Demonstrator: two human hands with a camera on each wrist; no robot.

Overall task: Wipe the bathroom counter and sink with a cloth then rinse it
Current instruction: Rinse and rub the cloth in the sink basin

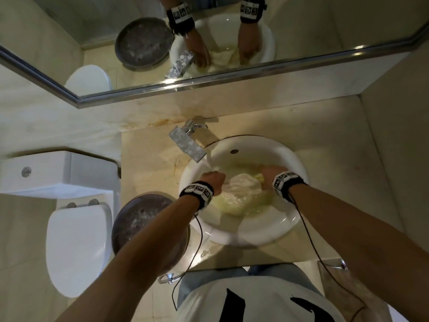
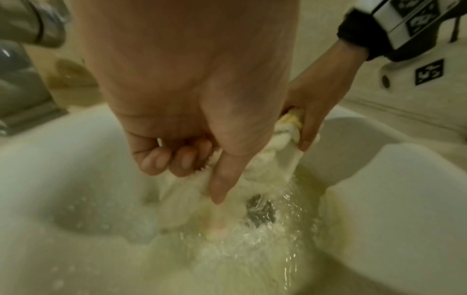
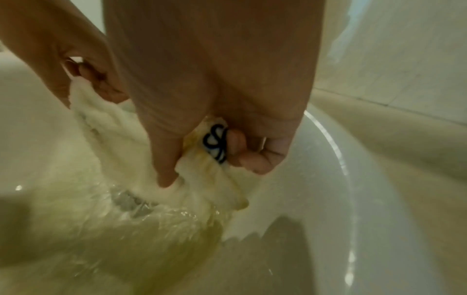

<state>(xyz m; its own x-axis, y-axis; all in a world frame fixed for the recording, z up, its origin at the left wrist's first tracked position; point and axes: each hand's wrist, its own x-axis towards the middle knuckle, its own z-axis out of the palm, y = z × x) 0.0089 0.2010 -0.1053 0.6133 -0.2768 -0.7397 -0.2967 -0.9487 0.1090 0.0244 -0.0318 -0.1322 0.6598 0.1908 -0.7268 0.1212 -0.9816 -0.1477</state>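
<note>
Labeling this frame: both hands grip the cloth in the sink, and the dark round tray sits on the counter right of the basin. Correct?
Wrong side. In the head view the dark round tray sits left of the sink. The left hand and right hand do grip the cloth.

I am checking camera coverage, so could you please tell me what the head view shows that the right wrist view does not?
Only the head view shows the faucet, mirror, toilet and dark round tray. Only the right wrist view shows the dark-lettered tag on the cloth. Both show the left hand and right hand gripping the wet cloth in the sink.
</note>
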